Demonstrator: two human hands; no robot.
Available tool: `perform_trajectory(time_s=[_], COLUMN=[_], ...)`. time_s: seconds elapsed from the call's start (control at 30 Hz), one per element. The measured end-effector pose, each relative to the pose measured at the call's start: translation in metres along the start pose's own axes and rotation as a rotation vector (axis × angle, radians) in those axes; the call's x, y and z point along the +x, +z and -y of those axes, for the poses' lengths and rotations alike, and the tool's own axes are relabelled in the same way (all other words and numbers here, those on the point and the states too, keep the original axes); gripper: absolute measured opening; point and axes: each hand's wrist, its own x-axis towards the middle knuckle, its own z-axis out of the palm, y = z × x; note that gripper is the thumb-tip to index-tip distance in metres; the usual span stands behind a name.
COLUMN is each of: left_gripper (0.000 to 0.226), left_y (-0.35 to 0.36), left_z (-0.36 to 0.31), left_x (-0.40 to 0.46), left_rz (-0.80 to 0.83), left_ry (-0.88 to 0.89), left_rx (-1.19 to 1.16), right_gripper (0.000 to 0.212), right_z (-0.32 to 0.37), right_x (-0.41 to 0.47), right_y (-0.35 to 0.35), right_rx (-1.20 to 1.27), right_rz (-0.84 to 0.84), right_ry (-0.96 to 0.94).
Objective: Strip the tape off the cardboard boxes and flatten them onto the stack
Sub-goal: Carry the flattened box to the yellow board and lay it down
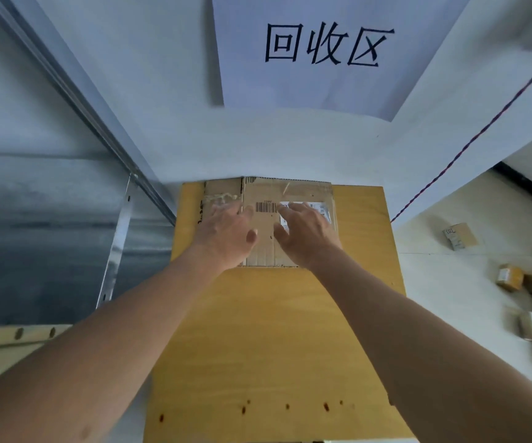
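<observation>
Forearms nearest. Left hand (226,231) and right hand (306,231): fingers straight, pressing flattened box (267,247) onto yellow cardboard stack (274,346) by the wall. Tape (223,199) possibly remained on it; view blurred. Unflattened boxes (510,276) awaited at right.
</observation>
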Motion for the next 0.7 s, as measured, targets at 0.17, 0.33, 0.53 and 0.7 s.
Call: perform_trajectory(time_s=[0.17,0.33,0.53,0.7], left_gripper=[0.061,0.064,0.063,0.065], left_y=[-0.040,-0.074,-0.104,-0.140], left_z=[-0.017,-0.041,-0.073,-0.083], left_x=[-0.059,-0.144,-0.250,-0.341], left_rz=[-0.078,-0.128,-0.202,-0.289], left_ry=[0.005,-0.096,-0.191,-0.308], left_rx=[-0.035,-0.054,-0.001,0.036], right_gripper=[0.049,0.047,0.051,0.054], right_z=[0.020,0.032,0.058,0.085], right_x=[-0.059,-0.122,-0.217,-0.286], right_y=[-0.041,-0.081,-0.118,-0.142], right_rx=[-0.038,-0.089,-0.160,-0.169], right_rz=[-0.019,-0.061,-0.109,-0.162], right_ry=[-0.118,-0.203,-0.385,-0.488])
